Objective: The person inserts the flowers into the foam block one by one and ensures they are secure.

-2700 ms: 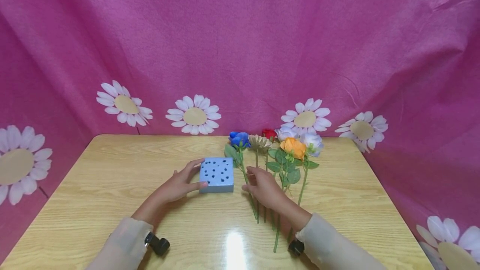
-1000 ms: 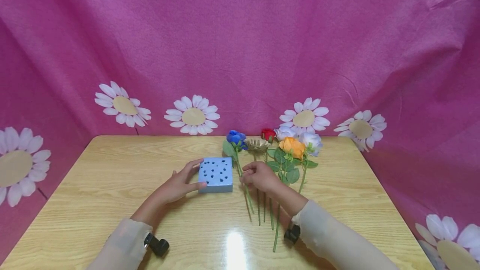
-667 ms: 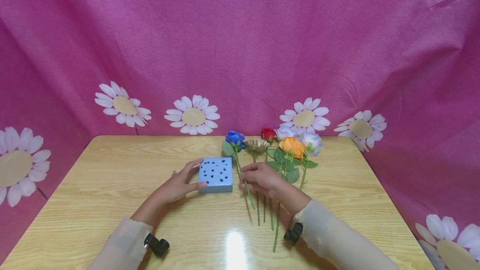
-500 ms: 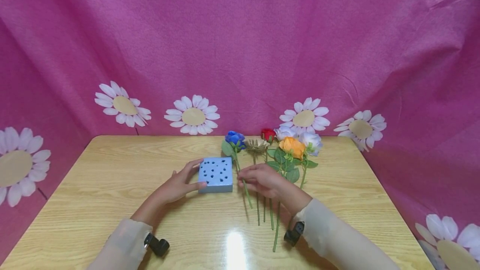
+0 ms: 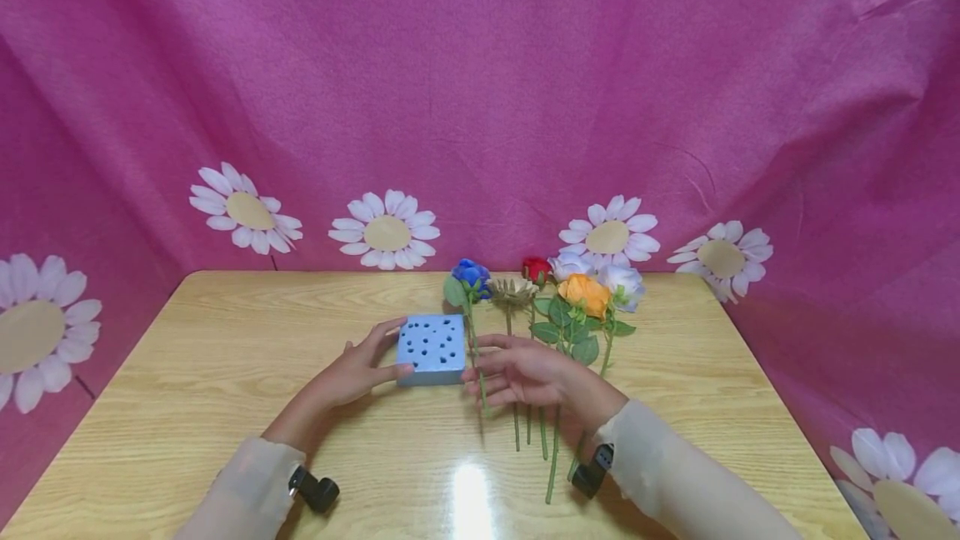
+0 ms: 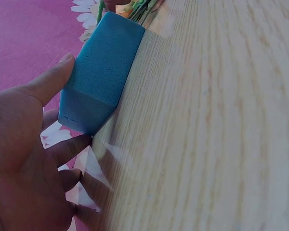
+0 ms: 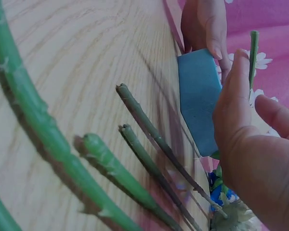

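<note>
A light-blue foam block (image 5: 432, 346) with several holes in its top rests on the wooden table. My left hand (image 5: 363, 367) holds its left side, thumb and fingers at opposite edges; the left wrist view shows the hand (image 6: 24, 159) against the block (image 6: 103, 62). Just right of the block, my right hand (image 5: 525, 371) holds the blue rose (image 5: 471, 273) by its green stem, palm turned partly up. In the right wrist view the stem's cut end (image 7: 254, 55) rises past the fingers; the exact pinch point is hidden.
Right of the blue rose lie a beige flower (image 5: 513, 290), a red rose (image 5: 536, 267), an orange rose (image 5: 587, 296) and pale flowers (image 5: 622, 283). Their stems (image 5: 553, 465) run toward the front, under the right forearm. A pink daisy-print cloth (image 5: 480, 107) hangs behind the table (image 5: 247, 340).
My right hand has taken the blue rose's stem, shifted left toward the block and rolled its palm upward. The stem now stands straighter and closer to the block. My left hand keeps its place.
</note>
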{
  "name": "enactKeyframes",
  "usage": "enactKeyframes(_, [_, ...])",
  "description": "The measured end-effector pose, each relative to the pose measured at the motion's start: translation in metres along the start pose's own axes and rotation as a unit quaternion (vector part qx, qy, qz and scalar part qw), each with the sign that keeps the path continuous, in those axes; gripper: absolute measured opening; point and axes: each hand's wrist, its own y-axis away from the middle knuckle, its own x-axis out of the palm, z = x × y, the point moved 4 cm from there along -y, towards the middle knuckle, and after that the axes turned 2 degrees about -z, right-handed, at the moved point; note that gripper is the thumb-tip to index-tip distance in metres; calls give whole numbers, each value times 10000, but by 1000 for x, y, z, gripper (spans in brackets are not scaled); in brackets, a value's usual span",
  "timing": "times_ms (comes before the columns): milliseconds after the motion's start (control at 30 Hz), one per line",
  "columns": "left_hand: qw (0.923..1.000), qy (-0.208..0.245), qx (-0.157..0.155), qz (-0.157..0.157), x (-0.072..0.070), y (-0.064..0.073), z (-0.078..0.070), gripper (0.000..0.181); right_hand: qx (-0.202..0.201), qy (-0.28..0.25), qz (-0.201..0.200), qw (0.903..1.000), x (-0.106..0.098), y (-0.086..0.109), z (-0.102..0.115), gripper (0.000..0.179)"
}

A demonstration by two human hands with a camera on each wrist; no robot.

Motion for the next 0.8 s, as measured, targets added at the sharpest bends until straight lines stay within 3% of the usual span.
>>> enactKeyframes(267, [10000, 7, 29, -8, 0, -1, 1, 83, -103, 11, 5, 9999, -1, 0, -4, 67])
enactKeyframes(533, [10000, -20, 3, -19, 1, -2, 4, 86, -238, 147, -159, 9995, -2, 0, -3, 49])
enactKeyframes(800, [10000, 15, -68, -4, 0, -2, 3, 86, -352, 287, -287, 9986, -1, 0, -3, 43])
